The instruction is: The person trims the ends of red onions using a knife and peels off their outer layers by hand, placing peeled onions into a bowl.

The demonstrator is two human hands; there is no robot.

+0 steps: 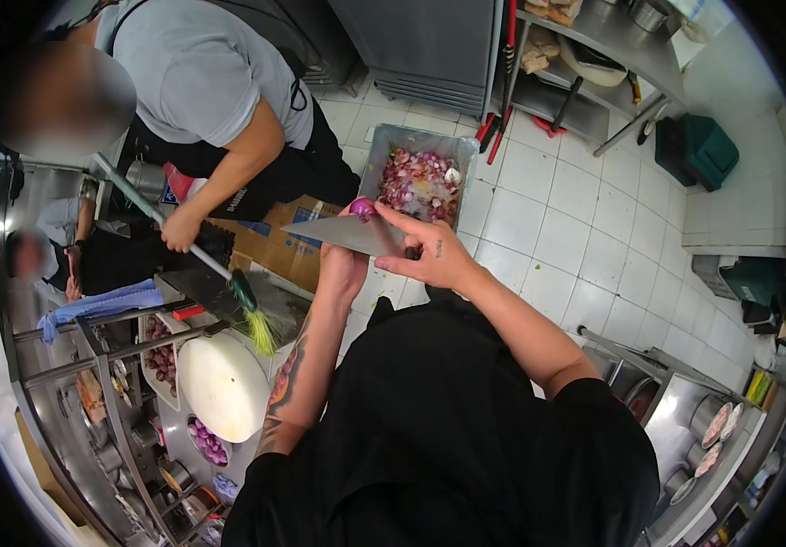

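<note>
A purple onion (pixel 363 209) is held in my left hand (pixel 345 260), whose fingers are mostly hidden behind a wide knife blade. My right hand (pixel 434 251) is closed round the handle of the knife (pixel 349 233), with the index finger stretched towards the onion. The blade points left and lies just below the onion. Beyond my hands, a grey bin (pixel 422 139) on the tiled floor holds onion skins and scraps (pixel 416 182).
At the left a co-worker (pixel 215 82) holds a broom (pixel 174 232) with green bristles; another person stands farther back. A white round board (pixel 222 387), a tray of onions (pixel 160 356) and a bowl of peeled onions (pixel 208 440) are at lower left. Cardboard (pixel 270 251) lies nearby.
</note>
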